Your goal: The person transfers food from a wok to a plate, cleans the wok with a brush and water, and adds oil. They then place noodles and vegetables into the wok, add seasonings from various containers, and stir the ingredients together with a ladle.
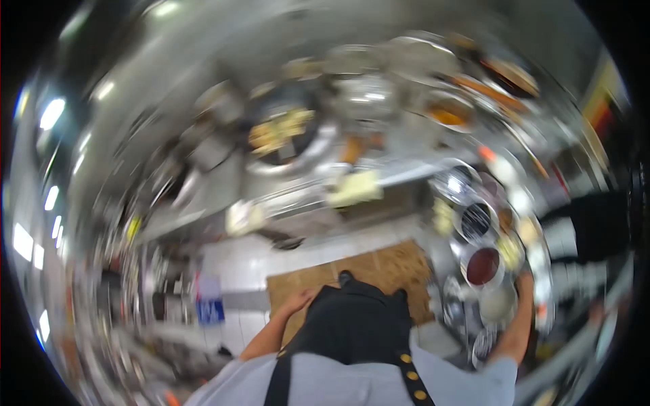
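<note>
My left hand [300, 299] hangs beside my dark apron [352, 325], its blurred fingers apparently stretched out with nothing in them. Out to the right, my right hand [525, 281] reaches in among food containers, and its fingers are too smeared to read. Closest to it are a tub of yellow food [510, 253] and a round bowl of dark red sauce [483, 266]. A bowl with pale contents [497, 304] lies nearer my body. Farther along stands a bowl with dark contents [475, 222].
On the counter ahead, a dark wok [292, 150] holds yellowish food pieces [281, 132]. A bowl of orange liquid [450, 113] and metal pots [365, 95] line the back. A folded yellowish cloth [354, 189] lies at the counter edge. Underfoot is a brown mat [386, 271].
</note>
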`<state>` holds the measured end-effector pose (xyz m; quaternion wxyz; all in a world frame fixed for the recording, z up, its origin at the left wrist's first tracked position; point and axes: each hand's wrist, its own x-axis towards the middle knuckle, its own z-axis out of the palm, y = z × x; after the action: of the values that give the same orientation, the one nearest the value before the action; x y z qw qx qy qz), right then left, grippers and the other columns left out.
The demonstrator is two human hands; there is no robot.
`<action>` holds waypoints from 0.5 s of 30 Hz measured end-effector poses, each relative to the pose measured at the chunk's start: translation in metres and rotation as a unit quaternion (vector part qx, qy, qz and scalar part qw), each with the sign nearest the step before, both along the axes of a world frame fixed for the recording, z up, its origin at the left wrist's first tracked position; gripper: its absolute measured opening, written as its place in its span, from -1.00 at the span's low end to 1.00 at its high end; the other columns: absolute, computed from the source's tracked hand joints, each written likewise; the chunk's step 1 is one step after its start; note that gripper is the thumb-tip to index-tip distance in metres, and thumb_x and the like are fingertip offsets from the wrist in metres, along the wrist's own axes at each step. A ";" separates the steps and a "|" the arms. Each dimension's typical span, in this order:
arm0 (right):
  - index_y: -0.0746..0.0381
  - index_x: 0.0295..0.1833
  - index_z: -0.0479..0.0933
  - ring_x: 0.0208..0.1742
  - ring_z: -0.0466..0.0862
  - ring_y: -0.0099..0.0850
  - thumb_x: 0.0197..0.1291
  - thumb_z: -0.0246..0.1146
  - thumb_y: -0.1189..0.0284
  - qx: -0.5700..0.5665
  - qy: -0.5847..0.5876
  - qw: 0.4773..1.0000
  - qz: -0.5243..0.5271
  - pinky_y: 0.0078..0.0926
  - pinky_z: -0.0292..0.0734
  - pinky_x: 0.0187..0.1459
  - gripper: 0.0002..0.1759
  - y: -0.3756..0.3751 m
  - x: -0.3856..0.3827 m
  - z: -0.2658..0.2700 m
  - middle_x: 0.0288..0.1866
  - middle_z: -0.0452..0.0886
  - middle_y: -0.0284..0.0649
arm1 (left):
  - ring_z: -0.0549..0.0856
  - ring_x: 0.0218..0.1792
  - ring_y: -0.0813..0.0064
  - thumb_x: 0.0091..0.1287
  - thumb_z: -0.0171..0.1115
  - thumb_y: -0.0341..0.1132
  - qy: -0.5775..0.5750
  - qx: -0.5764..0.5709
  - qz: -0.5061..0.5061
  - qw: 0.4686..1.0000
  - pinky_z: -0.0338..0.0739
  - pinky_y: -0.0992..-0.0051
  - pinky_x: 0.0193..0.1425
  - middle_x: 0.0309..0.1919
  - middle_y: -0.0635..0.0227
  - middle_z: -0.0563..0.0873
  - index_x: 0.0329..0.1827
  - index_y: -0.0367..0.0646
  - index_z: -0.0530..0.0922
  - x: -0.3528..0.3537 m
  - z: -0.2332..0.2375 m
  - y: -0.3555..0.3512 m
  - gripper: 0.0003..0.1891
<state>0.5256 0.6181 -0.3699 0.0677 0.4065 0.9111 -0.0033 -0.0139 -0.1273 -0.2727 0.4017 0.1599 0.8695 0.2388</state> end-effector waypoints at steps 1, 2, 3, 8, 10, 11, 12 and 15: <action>0.30 -0.20 0.60 -0.18 0.67 0.05 0.10 0.08 0.51 0.019 0.076 0.997 0.027 -0.05 0.58 -0.13 -0.78 -0.009 -0.006 0.012 -0.25 0.68 0.02 | 0.67 0.11 0.23 0.46 0.12 -0.04 0.044 0.045 -0.031 0.998 0.53 0.34 0.20 0.11 0.07 0.67 0.29 -0.16 0.50 0.009 0.033 0.019 -0.52; 0.31 -0.20 0.60 -0.20 0.67 0.05 0.10 0.10 0.50 0.011 0.117 0.992 -0.041 -0.08 0.57 -0.08 -0.79 -0.018 -0.016 0.024 -0.29 0.68 -0.01 | 0.67 0.11 0.24 0.45 0.13 -0.06 0.061 0.059 -0.033 0.996 0.53 0.33 0.21 0.09 0.08 0.69 0.30 -0.13 0.49 0.016 0.048 0.026 -0.53; 0.32 -0.20 0.60 -0.15 0.67 -0.01 0.15 0.12 0.46 0.008 0.108 0.994 -0.032 -0.09 0.56 -0.04 -0.79 -0.019 -0.018 0.028 -0.22 0.67 0.02 | 0.68 0.10 0.25 0.44 0.13 -0.06 0.050 0.082 -0.001 0.995 0.53 0.33 0.20 0.09 0.09 0.69 0.30 -0.12 0.49 0.021 0.046 0.023 -0.53; 0.32 -0.19 0.61 -0.14 0.67 -0.02 0.16 0.12 0.45 0.009 0.099 0.988 -0.114 -0.09 0.56 -0.05 -0.79 -0.045 -0.034 0.072 -0.20 0.67 0.03 | 0.70 -0.02 0.15 0.38 0.16 -0.06 0.064 0.056 0.094 0.992 0.55 0.26 0.13 -0.06 0.09 0.75 0.24 -0.10 0.55 0.051 -0.022 -0.049 -0.55; 0.32 -0.19 0.61 -0.14 0.67 -0.03 0.17 0.12 0.45 0.014 0.097 0.987 -0.125 -0.09 0.56 -0.05 -0.78 -0.050 -0.038 0.079 -0.19 0.67 0.03 | 0.71 -0.04 0.18 0.34 0.19 -0.07 0.002 -0.009 0.122 0.992 0.55 0.25 0.11 -0.07 0.09 0.74 0.17 -0.13 0.59 0.075 -0.036 -0.088 -0.56; 0.32 -0.18 0.61 -0.13 0.67 -0.03 0.17 0.12 0.45 0.016 0.095 0.987 -0.126 -0.09 0.56 -0.05 -0.78 -0.054 -0.041 0.081 -0.19 0.67 0.04 | 0.71 -0.05 0.19 0.34 0.18 -0.09 0.005 -0.010 0.117 0.993 0.56 0.26 0.10 -0.07 0.10 0.74 0.15 -0.15 0.59 0.093 -0.061 -0.115 -0.57; 0.32 -0.18 0.61 -0.13 0.67 -0.03 0.17 0.12 0.45 0.021 0.093 0.987 -0.131 -0.09 0.56 -0.05 -0.78 -0.059 -0.041 0.089 -0.18 0.66 0.04 | 0.71 -0.05 0.21 0.33 0.18 -0.11 0.009 -0.011 0.110 0.994 0.56 0.26 0.10 -0.08 0.10 0.74 0.14 -0.18 0.60 0.107 -0.077 -0.138 -0.58; 0.32 -0.18 0.61 -0.12 0.67 -0.04 0.18 0.12 0.44 0.031 0.090 0.987 -0.132 -0.09 0.56 -0.06 -0.78 -0.065 -0.048 0.085 -0.17 0.66 0.04 | 0.70 -0.05 0.18 0.32 0.15 -0.12 -0.131 -0.129 0.205 0.961 0.58 0.14 0.02 -0.11 0.17 0.75 0.17 -0.10 0.59 0.136 -0.045 -0.161 -0.59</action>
<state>0.4781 0.5532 -0.2851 -0.0284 0.5235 0.8513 -0.0207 0.1225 -0.2879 -0.3182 0.4713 -0.1079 0.8471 0.2208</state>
